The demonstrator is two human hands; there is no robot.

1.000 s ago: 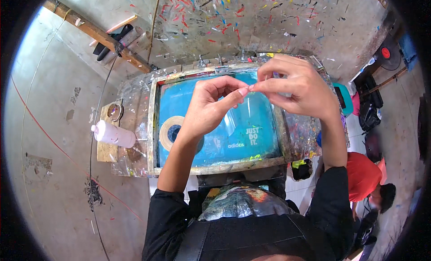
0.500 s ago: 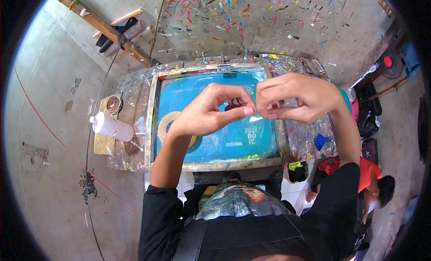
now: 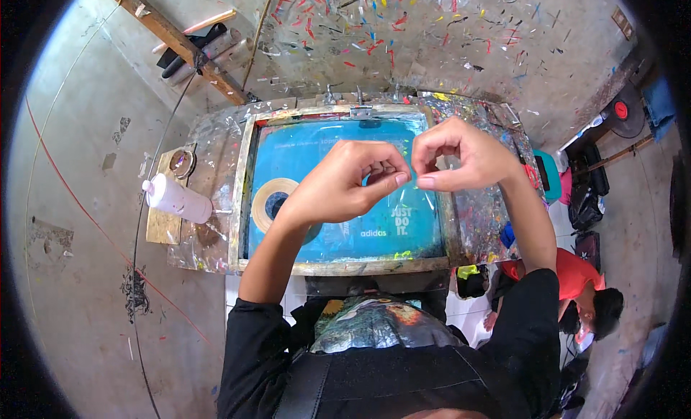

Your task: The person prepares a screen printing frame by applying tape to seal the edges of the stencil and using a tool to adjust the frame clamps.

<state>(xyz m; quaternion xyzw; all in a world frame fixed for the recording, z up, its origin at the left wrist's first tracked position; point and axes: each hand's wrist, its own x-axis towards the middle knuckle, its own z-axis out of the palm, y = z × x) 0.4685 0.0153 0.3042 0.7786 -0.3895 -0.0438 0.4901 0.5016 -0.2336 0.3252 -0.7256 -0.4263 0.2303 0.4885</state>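
Note:
My left hand (image 3: pixel 354 178) and my right hand (image 3: pixel 469 158) are raised over a screen-printing frame (image 3: pixel 345 266) with blue mesh. On each hand the thumb and fingers are pinched together, the tips close to those of the other hand. Anything between them is too small or too clear to make out. A beige roll of tape (image 3: pixel 263 203) lies flat on the mesh, partly covered by my left wrist. Pale lettering and small yellow-green marks show on the mesh. At the far side of the frame is a metal hinge clamp (image 3: pixel 360 111).
Left of the frame, a pale pink squeeze bottle (image 3: pixel 181 200) lies across a wooden board (image 3: pixel 164 228) beside a round open container (image 3: pixel 182 163). A blue cloth (image 3: pixel 507 235) rests on the paint-stained table at right. Another person in red (image 3: pixel 576 273) bends low at the right.
My right hand and forearm have shifted slightly left, and a narrow gap now shows between the two hands' fingertips. More of the tape roll is visible. The other person bends a little lower.

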